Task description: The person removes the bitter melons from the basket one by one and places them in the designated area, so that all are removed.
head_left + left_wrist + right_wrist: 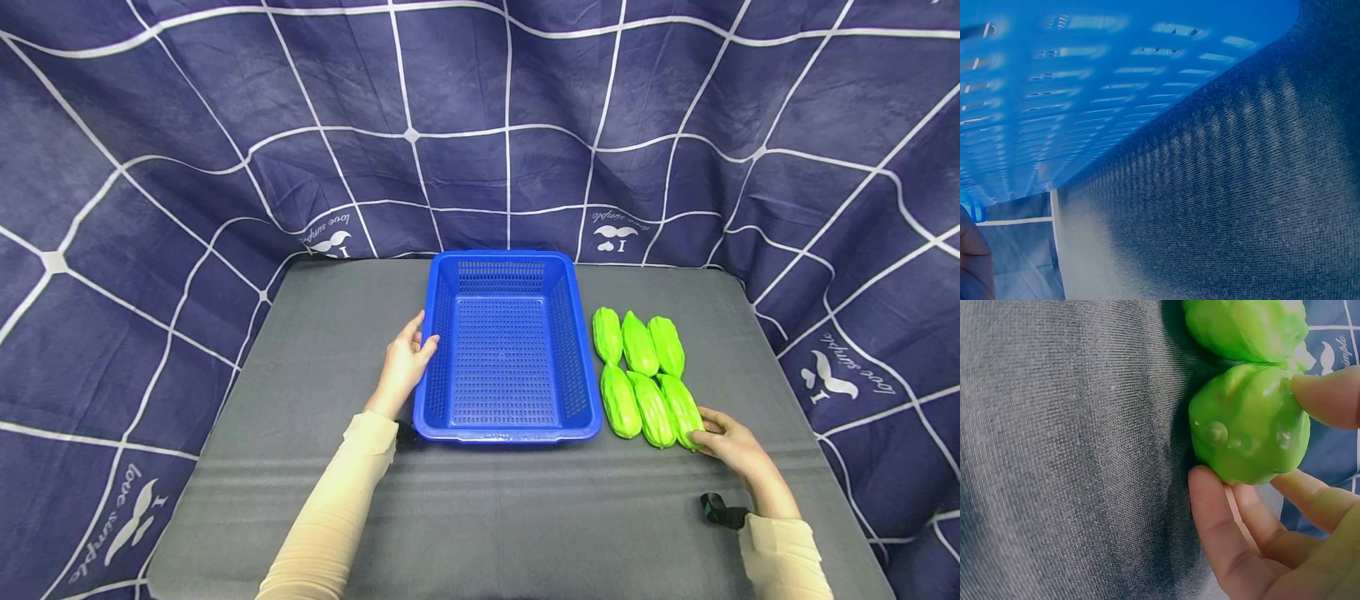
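A blue plastic basket [506, 434] with perforated walls stands in the middle of the table, nothing inside it. My left hand [403, 362] grips its left rim, thumb over the edge and fingers along the outer wall. In the left wrist view the slotted basket wall [1104, 81] fills the upper part. To the basket's right lie several bright green, ridged bitter melons in two rows of three. My right hand [733, 446] holds the nearest right bitter melon [677, 404]; in the right wrist view the thumb is on top of this melon [1247, 425] and the fingers curve under its side.
The other bitter melons [639, 343] lie close together beside the basket's right wall. A grey cloth [525, 525] covers the table. Dark blue curtains [480, 100] with white lines hang behind and at both sides.
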Demonstrator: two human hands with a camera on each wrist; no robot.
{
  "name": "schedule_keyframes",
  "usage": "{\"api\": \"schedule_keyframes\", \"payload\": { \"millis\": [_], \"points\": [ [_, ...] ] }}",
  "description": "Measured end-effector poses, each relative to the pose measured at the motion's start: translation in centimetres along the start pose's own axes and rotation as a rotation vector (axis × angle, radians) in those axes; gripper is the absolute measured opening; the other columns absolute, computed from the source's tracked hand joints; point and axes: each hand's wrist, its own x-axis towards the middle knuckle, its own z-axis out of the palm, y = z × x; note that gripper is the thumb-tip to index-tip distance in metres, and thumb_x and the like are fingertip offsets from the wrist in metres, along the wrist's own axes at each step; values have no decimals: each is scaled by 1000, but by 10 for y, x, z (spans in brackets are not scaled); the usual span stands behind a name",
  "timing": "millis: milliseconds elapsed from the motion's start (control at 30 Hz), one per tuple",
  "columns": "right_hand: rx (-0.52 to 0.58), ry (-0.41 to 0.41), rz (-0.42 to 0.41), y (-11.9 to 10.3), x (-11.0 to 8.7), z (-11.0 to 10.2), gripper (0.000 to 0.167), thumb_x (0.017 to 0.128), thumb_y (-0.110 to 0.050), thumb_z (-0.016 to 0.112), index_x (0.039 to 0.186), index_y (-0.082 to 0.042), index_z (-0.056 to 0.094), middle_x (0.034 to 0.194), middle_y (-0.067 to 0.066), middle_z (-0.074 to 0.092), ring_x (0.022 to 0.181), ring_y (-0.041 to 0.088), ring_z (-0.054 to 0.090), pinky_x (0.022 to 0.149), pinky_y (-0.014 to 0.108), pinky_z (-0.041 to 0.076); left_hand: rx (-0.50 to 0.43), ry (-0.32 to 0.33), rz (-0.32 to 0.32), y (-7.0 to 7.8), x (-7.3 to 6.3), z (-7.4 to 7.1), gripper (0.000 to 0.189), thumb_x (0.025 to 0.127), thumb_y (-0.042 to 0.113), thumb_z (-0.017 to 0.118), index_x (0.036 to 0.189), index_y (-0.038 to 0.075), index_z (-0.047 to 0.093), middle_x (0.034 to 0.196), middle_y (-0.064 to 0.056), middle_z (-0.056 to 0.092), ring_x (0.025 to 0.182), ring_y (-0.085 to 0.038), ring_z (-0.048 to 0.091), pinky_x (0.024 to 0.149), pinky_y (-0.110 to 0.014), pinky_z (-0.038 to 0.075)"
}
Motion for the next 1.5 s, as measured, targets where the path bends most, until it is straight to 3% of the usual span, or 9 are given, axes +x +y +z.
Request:
{"api": "schedule_keyframes", "payload": {
  "millis": [267,500,667,867,967,1167,1333,1367,1500],
  "points": [
    [19,-8,-13,1,0,0,76,96,-18,58,148,18,17,139,41,37,87,-7,52,75,16,51,7,2,1,1,-1,-1,57,95,21,62,147,6,45,89,-8,52,68,-13,44,63,-28,40],
    [-25,10,-15,-3,-3,-1,77,98,-26,56,149,17,16,146,41,30,121,35,53,80,15,50,26,0,0,2,-2,-1,57,95,21,61,148,6,44,92,-12,55,73,-17,48,68,-30,41],
    [-27,39,-23,-5,-7,-1,76,100,-29,54,150,14,16,149,39,29,129,40,47,76,8,42,33,-12,-6,3,-3,0,57,95,21,61,148,6,44,94,-13,56,75,-17,49,70,-31,42],
    [8,121,-22,-18,-7,-3,74,101,-29,53,152,10,16,151,37,27,138,50,31,107,49,38,32,-9,-1,2,-2,0,57,96,22,61,147,5,44,91,-10,56,71,-16,49,67,-29,42],
    [22,205,-33,-25,-6,-3,70,100,-28,54,152,8,23,151,34,32,137,48,35,108,56,33,25,-12,-3,1,-2,-2,57,96,22,61,148,5,44,92,-11,58,72,-16,51,67,-28,44],
    [24,321,-50,-42,-6,0,64,99,-34,56,150,0,36,147,26,44,121,18,53,101,38,43,3,-22,14,0,-1,-4,57,95,21,62,146,3,45,91,-13,59,73,-16,54,66,-27,44],
    [66,311,-71,-56,-5,1,65,100,-36,54,152,-2,33,150,25,41,130,28,48,107,48,39,-46,-43,-9,-1,-1,-6,57,96,22,63,147,4,44,91,-14,61,71,-12,55,64,-23,46],
    [72,309,-78,-58,-4,1,65,100,-36,53,152,-2,32,150,25,40,131,30,47,106,43,40,-57,-48,-12,-1,-1,-6,58,96,21,63,148,4,43,91,-15,62,71,-11,55,64,-22,46],
    [138,314,-123,-70,1,3,62,100,-29,55,151,-1,34,149,25,42,109,-3,52,92,12,43,-99,-57,-27,-1,-1,-6,58,96,19,63,148,3,43,90,-15,62,68,-7,54,63,-21,47]
  ]
}}
